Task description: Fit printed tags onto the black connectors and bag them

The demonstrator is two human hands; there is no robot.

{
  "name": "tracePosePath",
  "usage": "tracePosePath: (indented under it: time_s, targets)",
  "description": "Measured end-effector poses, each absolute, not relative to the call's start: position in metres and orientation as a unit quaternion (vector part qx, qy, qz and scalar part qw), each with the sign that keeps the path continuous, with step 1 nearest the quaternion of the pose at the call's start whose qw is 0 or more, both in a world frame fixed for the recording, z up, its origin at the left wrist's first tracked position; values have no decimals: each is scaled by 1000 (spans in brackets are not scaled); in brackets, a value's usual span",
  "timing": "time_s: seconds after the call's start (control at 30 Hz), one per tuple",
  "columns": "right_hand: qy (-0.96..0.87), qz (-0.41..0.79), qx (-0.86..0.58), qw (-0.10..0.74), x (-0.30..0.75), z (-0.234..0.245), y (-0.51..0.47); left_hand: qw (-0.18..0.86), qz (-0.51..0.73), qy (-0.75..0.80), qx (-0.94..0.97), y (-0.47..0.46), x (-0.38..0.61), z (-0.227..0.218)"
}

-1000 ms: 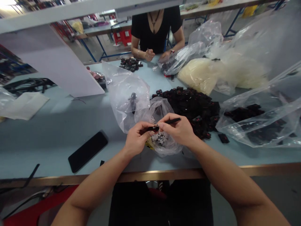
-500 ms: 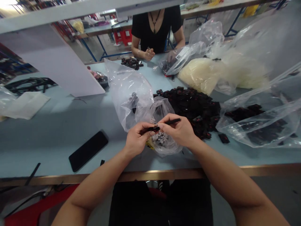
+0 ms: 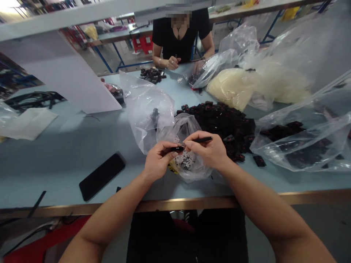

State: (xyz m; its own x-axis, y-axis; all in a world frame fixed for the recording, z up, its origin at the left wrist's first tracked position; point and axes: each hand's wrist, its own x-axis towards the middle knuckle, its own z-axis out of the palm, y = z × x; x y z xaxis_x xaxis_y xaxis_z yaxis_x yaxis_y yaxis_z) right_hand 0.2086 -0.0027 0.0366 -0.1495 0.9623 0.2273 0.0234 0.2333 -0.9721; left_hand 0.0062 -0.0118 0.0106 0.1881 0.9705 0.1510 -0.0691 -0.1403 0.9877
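Observation:
My left hand [image 3: 157,160] pinches a small black plastic piece [image 3: 177,148] between thumb and fingers. In my right hand [image 3: 207,149] is a slim black pen-like tool [image 3: 204,139], its back end sticking out over the hand. The tool's tip, near the black piece, is too small to make out. Below both hands lies an open clear plastic bag [image 3: 192,175] with many tiny white parts [image 3: 186,160] in it. Just beyond my right hand spreads a heap of small black pieces [image 3: 222,118], some with red marks.
A black phone [image 3: 102,177] lies left of my arm. Clear bags stand behind my hands [image 3: 148,106] and at the right [image 3: 304,153]; a bag of cream-coloured material [image 3: 233,86] sits farther back. A person in black [image 3: 179,40] works opposite, by a white panel [image 3: 68,69].
My hands have drawn slightly apart at the fingertips, and more of the black piece shows. Both hands keep their hold. The rest of the view has shifted only slightly.

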Motion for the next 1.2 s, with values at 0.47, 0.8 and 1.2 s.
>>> tracePosePath:
  time_s: [0.47, 0.8, 1.2]
  targets:
    - [-815, 195, -330, 435, 215, 22, 7, 484, 497, 442, 568, -7, 1, 10]
    - [-629, -42, -619, 469, 280, 27, 49, 239, 589, 508, 581, 13, -19, 16]
    - [-659, -70, -638, 392, 268, 16, 49, 76, 283, 719, 629, 53, -54, 6]
